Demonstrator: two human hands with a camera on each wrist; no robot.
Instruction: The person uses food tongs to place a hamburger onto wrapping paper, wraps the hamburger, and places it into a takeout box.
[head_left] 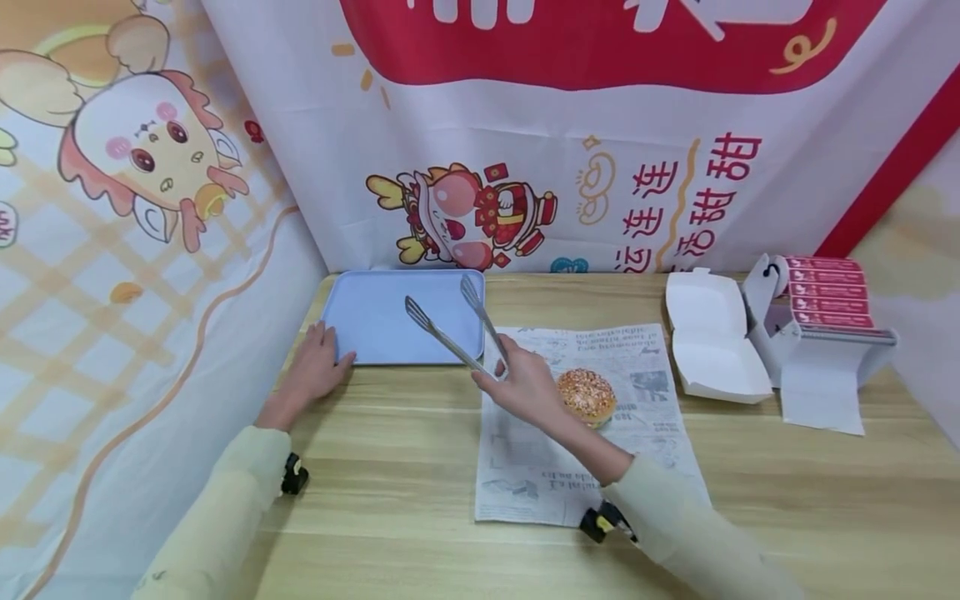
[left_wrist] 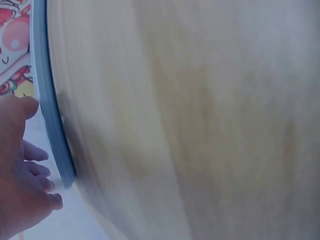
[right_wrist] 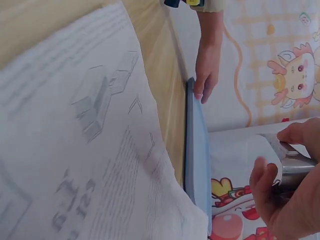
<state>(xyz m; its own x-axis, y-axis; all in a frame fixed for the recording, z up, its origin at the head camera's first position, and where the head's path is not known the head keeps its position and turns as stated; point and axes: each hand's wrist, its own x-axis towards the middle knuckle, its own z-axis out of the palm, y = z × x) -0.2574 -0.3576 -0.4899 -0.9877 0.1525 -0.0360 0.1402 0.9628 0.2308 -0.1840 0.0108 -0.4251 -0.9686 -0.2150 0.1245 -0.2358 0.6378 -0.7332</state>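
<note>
My right hand (head_left: pixel 528 387) holds metal tongs (head_left: pixel 422 317) near their joined end. The tongs' two arms are spread, with nothing between the slotted tips, which overlap the light blue tray (head_left: pixel 375 321) in the head view. At the tray's near left corner, my left hand (head_left: pixel 309 367) has its thumb and fingers spread at the edge. The left wrist view shows that thumb right at the tray's rim (left_wrist: pixel 47 95). Beneath and beside my right forearm, a round bun (head_left: pixel 587 396) with a crumbly topping sits on printed paper (head_left: pixel 517 467).
An opened white takeaway box (head_left: pixel 716 333) stands right of the paper. Beside it is a white dispenser (head_left: pixel 817 342) with a roll of red printed labels (head_left: pixel 828 287). Printed cloths hang behind and to the left of the wooden table (head_left: pixel 390 500).
</note>
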